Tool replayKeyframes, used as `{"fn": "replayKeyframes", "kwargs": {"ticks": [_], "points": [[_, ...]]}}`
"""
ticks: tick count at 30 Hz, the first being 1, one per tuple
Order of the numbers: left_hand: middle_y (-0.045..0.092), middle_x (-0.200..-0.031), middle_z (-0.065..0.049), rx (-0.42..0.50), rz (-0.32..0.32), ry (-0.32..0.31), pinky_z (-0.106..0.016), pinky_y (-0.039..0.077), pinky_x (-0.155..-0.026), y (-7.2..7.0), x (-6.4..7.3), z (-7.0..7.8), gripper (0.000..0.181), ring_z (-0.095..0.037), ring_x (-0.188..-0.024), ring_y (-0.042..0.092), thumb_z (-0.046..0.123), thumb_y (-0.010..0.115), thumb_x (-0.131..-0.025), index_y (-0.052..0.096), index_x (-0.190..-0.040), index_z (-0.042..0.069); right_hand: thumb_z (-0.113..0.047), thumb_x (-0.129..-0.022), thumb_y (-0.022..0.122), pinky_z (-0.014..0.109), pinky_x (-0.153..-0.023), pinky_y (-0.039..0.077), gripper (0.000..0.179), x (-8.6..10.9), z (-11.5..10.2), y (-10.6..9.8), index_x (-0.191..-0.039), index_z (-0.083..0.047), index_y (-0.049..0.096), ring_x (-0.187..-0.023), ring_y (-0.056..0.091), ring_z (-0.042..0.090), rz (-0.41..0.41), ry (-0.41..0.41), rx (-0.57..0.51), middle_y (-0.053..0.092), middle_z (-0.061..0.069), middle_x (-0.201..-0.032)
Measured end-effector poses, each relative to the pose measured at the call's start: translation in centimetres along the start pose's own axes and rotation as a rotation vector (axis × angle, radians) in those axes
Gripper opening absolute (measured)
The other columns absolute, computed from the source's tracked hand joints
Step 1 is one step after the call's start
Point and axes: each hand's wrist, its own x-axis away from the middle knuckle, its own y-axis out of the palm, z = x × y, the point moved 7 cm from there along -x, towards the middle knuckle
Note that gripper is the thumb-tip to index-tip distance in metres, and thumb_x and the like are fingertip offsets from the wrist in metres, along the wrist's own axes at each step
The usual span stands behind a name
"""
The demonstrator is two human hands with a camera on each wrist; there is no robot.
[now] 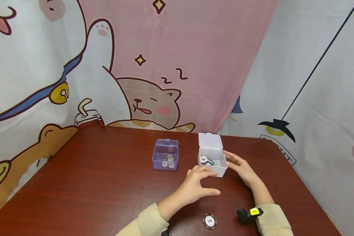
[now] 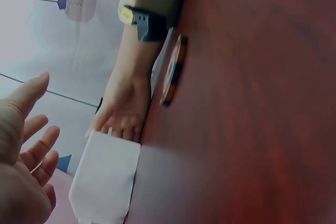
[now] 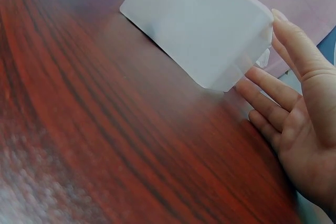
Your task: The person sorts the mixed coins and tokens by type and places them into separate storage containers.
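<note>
An open white plastic box (image 1: 222,171) has its lid (image 1: 210,141) tipped back and several poker chips (image 1: 206,160) inside. My right hand (image 1: 243,169) touches the box's right side; in the right wrist view its thumb meets a corner and the fingers lie along the wall. In front of the box, my left hand (image 1: 194,186) is held above the table, thumb and fingers spread with nothing between them. A black and orange poker chip (image 1: 209,221) marked 100 lies flat near the table's front edge, between the two forearms.
Left of the white box stands an open, see-through blue box (image 1: 157,166) holding several clear round pieces (image 1: 170,161). Both boxes rest on a dark red-brown wooden table (image 1: 100,183). A printed cloth (image 1: 218,59) hangs behind the table and along its right side.
</note>
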Motion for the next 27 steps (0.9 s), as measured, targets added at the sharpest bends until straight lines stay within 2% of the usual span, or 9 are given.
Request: {"fn": "replayKeyframes", "kwargs": {"ticks": [4, 10, 13, 17, 22, 27], "points": [[0.060, -0.110, 0.009, -0.016, -0.053, 0.017, -0.026, 0.029, -0.087, 0.5, 0.9, 0.2, 0.050, -0.003, -0.104, 0.046, 0.032, 0.083, -0.074, 0.069, -0.119, 0.014, -0.016, -0.097, 0.058, 0.060, -0.102, 0.027, 0.053, 0.0, 0.0, 0.1, -0.146, -0.008, 0.040, -0.126, 0.044, 0.031, 0.002, 0.009, -0.015, 0.045, 0.020, -0.141], [0.060, -0.109, 0.012, -0.095, -0.136, 0.062, -0.024, 0.030, -0.085, 1.3, 2.1, 0.5, 0.052, 0.000, -0.102, 0.045, 0.037, 0.082, -0.074, 0.069, -0.119, 0.015, -0.017, -0.096, 0.058, 0.061, -0.102, 0.026, 0.053, 0.0, -0.1, 0.1, -0.146, -0.008, 0.040, -0.128, 0.039, 0.038, 0.008, 0.012, -0.016, 0.044, 0.020, -0.142], [0.059, -0.109, 0.014, -0.134, -0.184, 0.098, -0.022, 0.030, -0.082, 1.8, 2.7, 0.7, 0.052, 0.001, -0.101, 0.045, 0.039, 0.082, -0.073, 0.070, -0.118, 0.016, -0.017, -0.096, 0.058, 0.060, -0.102, 0.027, 0.053, 0.0, -0.1, 0.0, -0.146, -0.007, 0.040, -0.128, 0.040, 0.035, 0.009, 0.011, -0.013, 0.044, 0.020, -0.142], [0.060, -0.109, 0.015, -0.160, -0.259, 0.127, -0.021, 0.030, -0.079, 2.5, 3.5, 0.7, 0.051, 0.003, -0.100, 0.045, 0.040, 0.082, -0.073, 0.070, -0.117, 0.018, -0.016, -0.097, 0.057, 0.059, -0.101, 0.028, 0.052, 0.0, 0.1, -0.1, -0.145, -0.007, 0.041, -0.125, 0.045, 0.023, 0.009, 0.005, -0.003, 0.044, 0.020, -0.142], [0.060, -0.109, 0.017, -0.145, -0.342, 0.104, -0.020, 0.029, -0.079, 3.0, 4.2, 0.2, 0.048, 0.005, -0.100, 0.044, 0.037, 0.082, -0.074, 0.070, -0.117, 0.019, -0.016, -0.096, 0.058, 0.054, -0.101, 0.030, 0.052, 0.1, 0.0, -0.2, -0.145, -0.007, 0.041, -0.120, 0.048, 0.011, 0.013, 0.000, 0.007, 0.046, 0.019, -0.141], [0.060, -0.106, 0.019, -0.172, -0.379, 0.107, -0.020, 0.030, -0.079, 3.3, 4.8, -0.2, 0.049, 0.006, -0.098, 0.044, 0.037, 0.084, -0.071, 0.072, -0.115, 0.021, -0.017, -0.097, 0.058, 0.053, -0.100, 0.031, 0.052, 0.0, 0.0, -0.2, -0.145, -0.007, 0.041, -0.119, 0.048, 0.011, 0.013, 0.004, 0.007, 0.046, 0.018, -0.141]]}}
